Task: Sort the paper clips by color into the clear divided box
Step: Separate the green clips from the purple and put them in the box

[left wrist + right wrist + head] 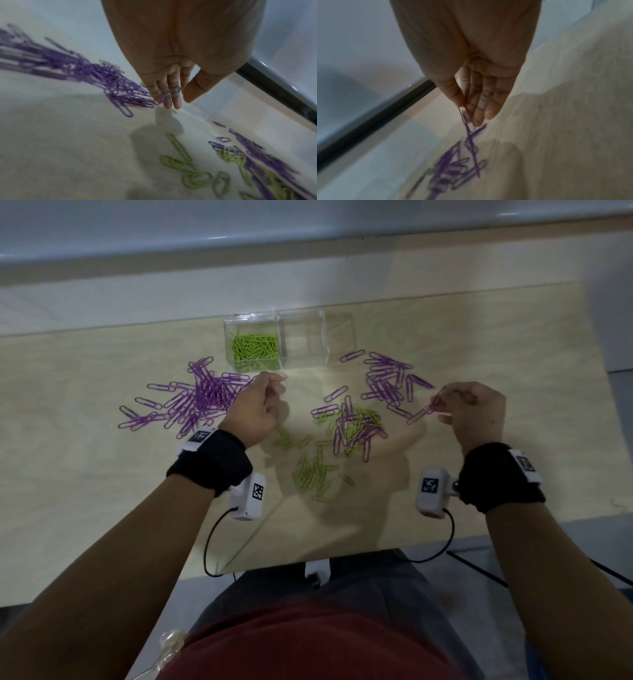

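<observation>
The clear divided box (308,318) stands at the back centre of the table. Its left compartment holds green clips (255,348); the other compartments look bare. My left hand (274,386) hovers just in front of the box with its fingers curled. In the left wrist view a purple clip (169,94) lies across the fingers (171,102) of my left hand (178,102). My right hand (442,402) is raised at the right, and its thumb and fingers pinch a purple clip (432,406). In the right wrist view that clip (465,117) hangs from my right hand (467,115).
A large purple pile (202,398) lies to the left of the box and a smaller purple pile (387,381) to its right. A mixed purple and green heap (352,429) sits in the middle. Loose green clips (315,474) lie nearer to me.
</observation>
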Motion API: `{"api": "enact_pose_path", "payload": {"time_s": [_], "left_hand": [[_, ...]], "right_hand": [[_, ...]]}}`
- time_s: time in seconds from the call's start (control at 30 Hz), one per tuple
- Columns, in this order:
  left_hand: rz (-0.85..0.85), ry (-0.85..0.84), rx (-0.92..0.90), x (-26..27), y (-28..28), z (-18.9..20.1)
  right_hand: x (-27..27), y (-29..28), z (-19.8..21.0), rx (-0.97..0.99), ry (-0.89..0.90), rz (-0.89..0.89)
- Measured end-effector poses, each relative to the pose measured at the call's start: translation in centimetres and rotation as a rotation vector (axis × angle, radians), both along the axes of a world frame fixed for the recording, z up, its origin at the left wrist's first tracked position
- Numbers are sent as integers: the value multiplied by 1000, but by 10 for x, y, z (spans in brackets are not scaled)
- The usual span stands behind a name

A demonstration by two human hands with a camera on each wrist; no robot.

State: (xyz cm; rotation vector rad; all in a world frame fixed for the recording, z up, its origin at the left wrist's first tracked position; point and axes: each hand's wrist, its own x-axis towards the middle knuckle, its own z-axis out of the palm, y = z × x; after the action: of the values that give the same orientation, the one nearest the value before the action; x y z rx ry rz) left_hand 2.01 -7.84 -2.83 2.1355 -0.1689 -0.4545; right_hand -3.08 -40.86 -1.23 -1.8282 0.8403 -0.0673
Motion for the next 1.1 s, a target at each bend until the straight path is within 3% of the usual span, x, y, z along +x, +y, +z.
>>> {"api": "enact_pose_path", "payload": {"time_s": [0.1,0.17,0.37,0.5,0.7,0.9,1.0,1.1], "left_hand": [[-53,-112,126,1,2,-1],[-90,-232,214,-2,-7,0],[-235,-194,318,-13,-54,-11],[-171,-136,284,-12,-61,-20],[-208,-292,168,-29,-43,-27],[-265,-300,115,-44,-10,-27],[-356,-280,104,-44,-5,-21],[-292,-332,97,-39,-16,-15]], "right_hand": [[-3,-4,-12,-432,156,269],[0,9,-15,-596,107,424],[44,81,-18,-647,-21,894],[71,104,-21,-658,83,1078],[84,107,-25,-664,154,1146],[85,80,-24,-576,62,835],[74,72,-23,-584,15,917],[62,76,-23,-622,-9,1107]]}}
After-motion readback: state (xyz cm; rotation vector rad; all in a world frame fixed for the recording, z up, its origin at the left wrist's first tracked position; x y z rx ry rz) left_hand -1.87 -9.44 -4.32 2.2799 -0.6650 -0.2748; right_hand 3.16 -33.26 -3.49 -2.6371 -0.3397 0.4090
